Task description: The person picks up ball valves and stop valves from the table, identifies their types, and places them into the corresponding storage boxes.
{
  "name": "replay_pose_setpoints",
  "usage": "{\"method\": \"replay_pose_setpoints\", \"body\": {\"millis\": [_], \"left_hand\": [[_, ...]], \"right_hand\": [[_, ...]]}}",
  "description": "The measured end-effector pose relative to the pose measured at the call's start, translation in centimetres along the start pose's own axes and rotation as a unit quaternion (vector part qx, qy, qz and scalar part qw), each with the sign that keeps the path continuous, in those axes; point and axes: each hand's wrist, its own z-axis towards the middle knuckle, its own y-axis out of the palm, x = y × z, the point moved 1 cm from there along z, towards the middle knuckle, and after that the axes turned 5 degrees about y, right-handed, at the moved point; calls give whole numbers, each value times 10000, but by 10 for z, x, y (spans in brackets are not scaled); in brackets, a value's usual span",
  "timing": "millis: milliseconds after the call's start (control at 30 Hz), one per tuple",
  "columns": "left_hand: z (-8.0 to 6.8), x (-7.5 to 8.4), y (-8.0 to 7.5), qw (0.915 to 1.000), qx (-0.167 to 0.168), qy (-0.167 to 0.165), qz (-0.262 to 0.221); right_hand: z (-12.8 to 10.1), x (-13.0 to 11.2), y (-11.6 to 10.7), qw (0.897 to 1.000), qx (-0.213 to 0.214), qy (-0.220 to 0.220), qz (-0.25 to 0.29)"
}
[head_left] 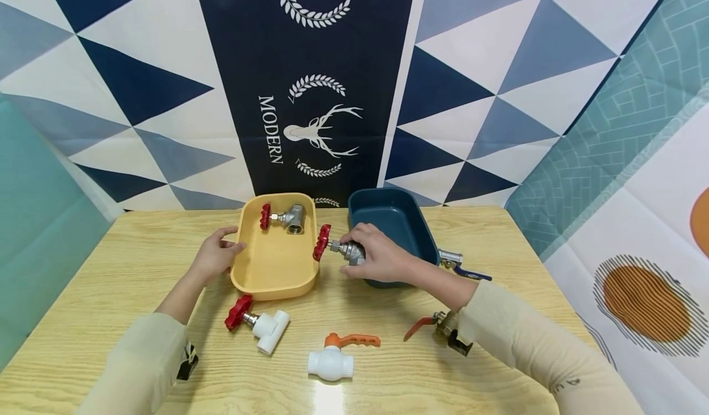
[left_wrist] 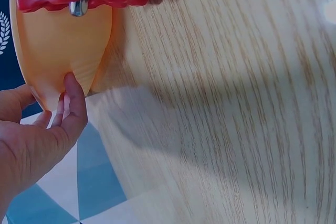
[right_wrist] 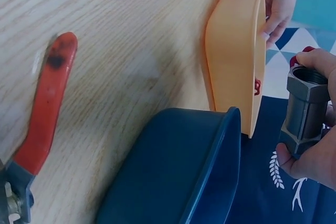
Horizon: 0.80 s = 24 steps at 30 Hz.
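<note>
My right hand (head_left: 382, 256) grips a metal gate valve (head_left: 349, 250) by its body, held up between the two bins with its red handwheel pointing left. In the right wrist view, the threaded open end of the valve (right_wrist: 303, 106) shows between thumb and fingers. At the left side of a yellow plastic bin (head_left: 271, 270), my left hand (head_left: 216, 256) pinches the rim, thumb and fingers on either side of the wall. Inside that bin lies another metal gate valve (head_left: 292, 218) with a red handwheel. A dark blue bin (head_left: 390, 209) stands behind my right hand, which hides part of it.
In front of the yellow bin lies a white plastic valve (head_left: 269, 329) with a red handwheel. Nearer me is a white ball valve (head_left: 331, 364) with an orange lever. A red-levered brass valve (head_left: 445, 322) lies by my right sleeve; a blue-levered valve (head_left: 465, 272) sits beside the blue bin.
</note>
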Motion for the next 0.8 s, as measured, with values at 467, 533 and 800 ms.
{"method": "replay_pose_setpoints", "body": {"millis": [467,533,800], "left_hand": [[1,-1,0,9999,0,-150,1],[1,-1,0,9999,1,-147,-5],[0,-1,0,9999,-42,-100,-69]], "right_hand": [[9,-1,-1,10000,-61,4,-1],[10,-1,-1,10000,-49,-31,0],[17,-3,0,9998,-1,-175,6]]}}
